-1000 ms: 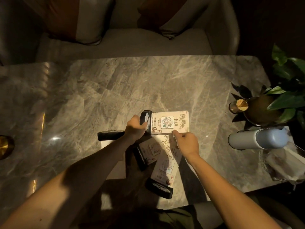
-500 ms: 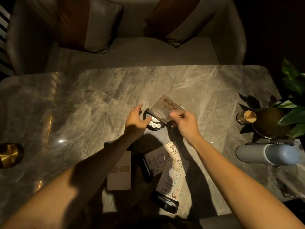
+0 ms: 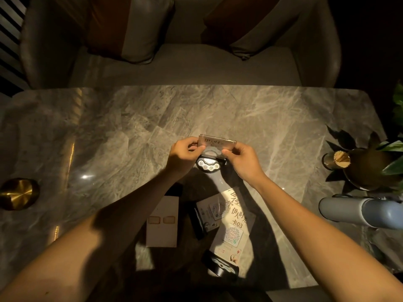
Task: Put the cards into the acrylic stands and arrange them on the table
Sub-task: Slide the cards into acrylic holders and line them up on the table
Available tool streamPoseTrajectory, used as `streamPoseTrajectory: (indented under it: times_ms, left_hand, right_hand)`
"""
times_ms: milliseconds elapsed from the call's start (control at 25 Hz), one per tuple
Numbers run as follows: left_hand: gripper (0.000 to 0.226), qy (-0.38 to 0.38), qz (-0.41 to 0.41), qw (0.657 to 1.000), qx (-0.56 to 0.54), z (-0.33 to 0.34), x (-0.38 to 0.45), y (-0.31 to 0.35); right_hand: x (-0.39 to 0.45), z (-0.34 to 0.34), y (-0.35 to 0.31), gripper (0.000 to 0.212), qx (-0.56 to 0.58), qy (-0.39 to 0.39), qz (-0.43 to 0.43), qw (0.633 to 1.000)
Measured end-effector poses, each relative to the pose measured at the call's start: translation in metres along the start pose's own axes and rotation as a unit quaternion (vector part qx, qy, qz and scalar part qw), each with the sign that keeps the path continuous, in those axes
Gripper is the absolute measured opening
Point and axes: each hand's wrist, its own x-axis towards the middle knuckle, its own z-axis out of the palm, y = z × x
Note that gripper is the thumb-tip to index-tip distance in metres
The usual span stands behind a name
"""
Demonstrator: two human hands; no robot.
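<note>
1. At the bottom centre of the frame, near the front edge of the marble table (image 3: 272, 118), a stand with a black base (image 3: 221, 267) lies flat, its printed card (image 3: 234, 225) showing a QR code and the mark "03".
2. Overlapping that card's left side lies a second, smaller stand (image 3: 207, 214) with a dark base, partly in the shadow of the arms.
3. Just left of these, a white box (image 3: 162, 223) lies flat, its upper end hidden under the left forearm.
4. In the middle of the frame, both hands hold a third acrylic stand (image 3: 214, 147) upright; its black base (image 3: 208, 165) with pale round buttons faces the camera, and whether it touches the table cannot be told.
5. The left hand (image 3: 182, 155) pinches the panel's left edge between thumb and fingers; the right hand (image 3: 244, 162) pinches its right edge, thumb on the near face.
6. At the lower right, a pale blue bottle (image 3: 357, 211) lies on its side near the table's right edge.
7. Behind it, at the right edge, stand a holder of sticks (image 3: 337, 160) and a potted plant (image 3: 370, 168), close together.
8. At the left edge sits a brass round object (image 3: 18, 194), well apart from the hands.
9. Beyond the hands, the upper half of the tabletop shows bare marble from side to side.
10. Past the far edge, at the top of the frame, a grey armchair (image 3: 183, 64) carries two cushions (image 3: 130, 27).
</note>
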Motion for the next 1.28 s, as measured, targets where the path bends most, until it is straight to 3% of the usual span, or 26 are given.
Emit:
streamPoseTrajectory:
  times_ms: [80, 280, 360, 560, 640, 720, 920, 1000, 1120, 1280]
  left_hand:
    - [0.017, -0.017, -0.012, 1.000, -0.012, -0.002, -0.006, 0.000]
    - [0.031, 0.004, -0.065, 0.996, -0.056, -0.024, -0.037, -0.008]
    - [0.032, 0.027, -0.097, 0.991, -0.088, -0.037, -0.053, -0.017]
    - [0.024, 0.101, -0.146, 0.973, -0.150, -0.065, -0.094, -0.048]
    - [0.039, 0.111, -0.160, 0.974, -0.113, -0.072, -0.113, -0.062]
    - [0.036, 0.109, -0.175, 0.975, -0.082, -0.075, -0.132, -0.075]
    - [0.026, 0.151, -0.175, 0.973, -0.009, -0.076, -0.174, -0.093]
    - [0.032, 0.128, -0.190, 0.973, 0.021, -0.075, -0.185, -0.101]
    - [0.043, 0.029, -0.261, 0.963, 0.064, -0.073, -0.195, -0.104]
    - [0.036, -0.048, -0.271, 0.953, 0.124, -0.067, -0.202, -0.104]
  right_hand:
    - [-0.005, 0.001, 0.005, 0.007, 0.005, 0.007, 0.019, 1.000]
    - [-0.032, 0.016, 0.006, 0.030, 0.034, -0.009, 0.115, 0.993]
    - [-0.046, 0.028, 0.007, 0.017, 0.024, -0.026, 0.125, 0.992]
    - [-0.079, 0.065, -0.005, 0.018, -0.066, -0.094, 0.034, 0.993]
    - [-0.093, 0.081, -0.012, 0.030, -0.167, -0.139, -0.044, 0.975]
    - [-0.106, 0.098, -0.014, 0.038, -0.252, -0.172, -0.109, 0.946]
    - [-0.141, 0.140, 0.004, 0.034, -0.305, -0.212, -0.150, 0.916]
    - [-0.152, 0.154, 0.016, 0.033, -0.316, -0.208, -0.144, 0.914]
    - [-0.161, 0.166, 0.027, 0.030, -0.326, -0.188, -0.108, 0.920]
    - [-0.170, 0.177, 0.033, 0.029, -0.330, -0.146, -0.096, 0.928]
